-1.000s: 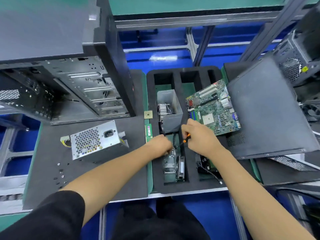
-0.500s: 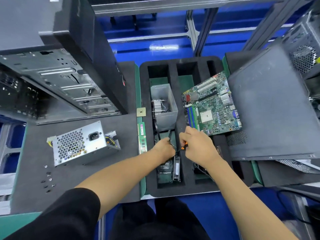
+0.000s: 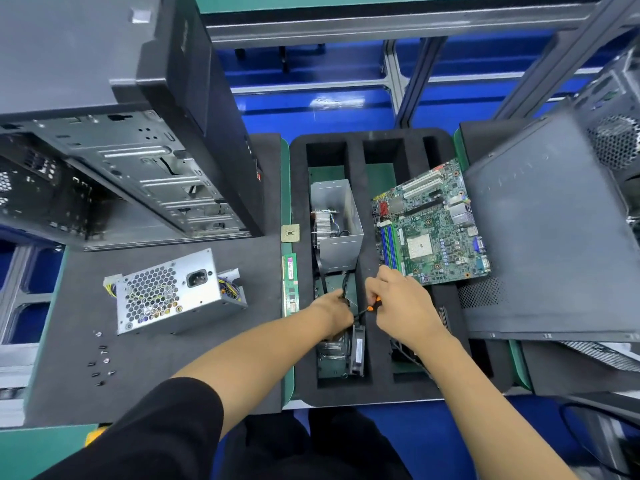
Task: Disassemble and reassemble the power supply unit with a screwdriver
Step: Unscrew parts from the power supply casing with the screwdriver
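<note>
The right hand point(image 3: 403, 306) has its grip curled round the orange-collared screwdriver point(image 3: 370, 306), tip aimed toward the left hand point(image 3: 332, 311), whose grip is curled on something in the foam tray point(image 3: 298, 271); what, I cannot tell. The power supply unit point(image 3: 169, 292) sits on the desk point(image 3: 173, 368) well left of both grips. The blade could slip into the left fingers, or a sleeve could scatter the loose screws point(image 3: 100, 358).

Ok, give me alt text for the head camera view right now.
Both hands reach into a black foam tray; the right hand holds an orange-handled screwdriver, the left hand beside it. A power supply unit and loose screws lie left, a motherboard right.
</note>
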Demonstrator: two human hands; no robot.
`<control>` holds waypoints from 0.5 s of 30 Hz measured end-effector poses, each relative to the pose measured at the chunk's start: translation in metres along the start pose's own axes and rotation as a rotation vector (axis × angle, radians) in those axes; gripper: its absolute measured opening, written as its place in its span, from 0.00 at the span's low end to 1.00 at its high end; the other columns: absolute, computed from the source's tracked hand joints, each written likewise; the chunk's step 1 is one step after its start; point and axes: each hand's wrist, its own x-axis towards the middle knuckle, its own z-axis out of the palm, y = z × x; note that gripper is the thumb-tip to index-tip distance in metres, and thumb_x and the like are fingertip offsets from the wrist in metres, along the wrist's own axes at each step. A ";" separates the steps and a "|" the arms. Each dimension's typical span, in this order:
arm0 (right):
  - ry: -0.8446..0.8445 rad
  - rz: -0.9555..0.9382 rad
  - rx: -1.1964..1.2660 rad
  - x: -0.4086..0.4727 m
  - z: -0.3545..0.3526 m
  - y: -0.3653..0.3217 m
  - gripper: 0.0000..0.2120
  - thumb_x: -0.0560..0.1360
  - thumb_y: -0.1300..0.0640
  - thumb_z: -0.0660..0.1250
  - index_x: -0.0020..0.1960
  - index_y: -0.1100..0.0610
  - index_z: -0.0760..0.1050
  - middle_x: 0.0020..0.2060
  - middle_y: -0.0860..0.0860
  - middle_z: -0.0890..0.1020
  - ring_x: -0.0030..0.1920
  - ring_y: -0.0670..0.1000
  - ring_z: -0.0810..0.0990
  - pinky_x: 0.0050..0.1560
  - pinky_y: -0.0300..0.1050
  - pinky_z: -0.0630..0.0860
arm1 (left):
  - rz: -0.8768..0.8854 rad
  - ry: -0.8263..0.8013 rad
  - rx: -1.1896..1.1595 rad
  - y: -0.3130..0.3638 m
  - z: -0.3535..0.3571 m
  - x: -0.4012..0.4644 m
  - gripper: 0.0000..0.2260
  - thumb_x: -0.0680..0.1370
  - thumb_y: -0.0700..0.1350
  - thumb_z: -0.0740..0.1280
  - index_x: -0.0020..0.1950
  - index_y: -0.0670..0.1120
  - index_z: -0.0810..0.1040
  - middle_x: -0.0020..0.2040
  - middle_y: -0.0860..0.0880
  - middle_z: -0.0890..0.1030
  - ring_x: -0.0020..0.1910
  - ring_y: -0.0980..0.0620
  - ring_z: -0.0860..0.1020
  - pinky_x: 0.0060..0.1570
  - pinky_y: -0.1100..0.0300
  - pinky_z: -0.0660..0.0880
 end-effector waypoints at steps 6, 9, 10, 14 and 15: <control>-0.021 0.003 -0.024 0.001 -0.003 -0.003 0.19 0.62 0.68 0.70 0.38 0.47 0.67 0.39 0.44 0.68 0.32 0.37 0.56 0.31 0.37 0.49 | 0.042 0.018 0.003 -0.001 0.006 0.005 0.04 0.81 0.47 0.67 0.55 0.49 0.78 0.55 0.51 0.80 0.57 0.50 0.75 0.70 0.52 0.60; -0.029 0.001 -0.032 0.001 -0.006 -0.004 0.18 0.64 0.68 0.68 0.39 0.47 0.67 0.40 0.44 0.68 0.32 0.39 0.57 0.31 0.38 0.50 | 0.052 0.008 0.008 -0.003 0.004 0.003 0.03 0.81 0.46 0.68 0.52 0.48 0.76 0.54 0.52 0.80 0.58 0.50 0.75 0.65 0.53 0.60; -0.027 0.000 -0.034 0.002 -0.008 -0.004 0.17 0.64 0.68 0.68 0.39 0.47 0.68 0.40 0.44 0.68 0.32 0.39 0.58 0.30 0.39 0.51 | 0.064 0.011 0.008 -0.004 0.001 0.001 0.03 0.80 0.46 0.68 0.51 0.48 0.76 0.53 0.52 0.80 0.60 0.50 0.75 0.65 0.53 0.60; -0.006 -0.017 -0.049 0.007 -0.027 -0.008 0.15 0.65 0.68 0.66 0.40 0.49 0.69 0.40 0.45 0.68 0.32 0.44 0.61 0.29 0.40 0.52 | 0.077 0.052 -0.142 -0.018 -0.013 -0.024 0.03 0.79 0.43 0.69 0.47 0.46 0.76 0.50 0.50 0.79 0.61 0.47 0.72 0.66 0.50 0.61; -0.009 -0.014 -0.051 0.009 -0.035 -0.010 0.15 0.65 0.68 0.66 0.40 0.49 0.69 0.41 0.45 0.68 0.33 0.46 0.64 0.28 0.41 0.54 | 0.083 0.086 -0.262 -0.024 -0.016 -0.035 0.02 0.78 0.39 0.68 0.49 0.45 0.79 0.49 0.50 0.80 0.60 0.47 0.73 0.67 0.49 0.61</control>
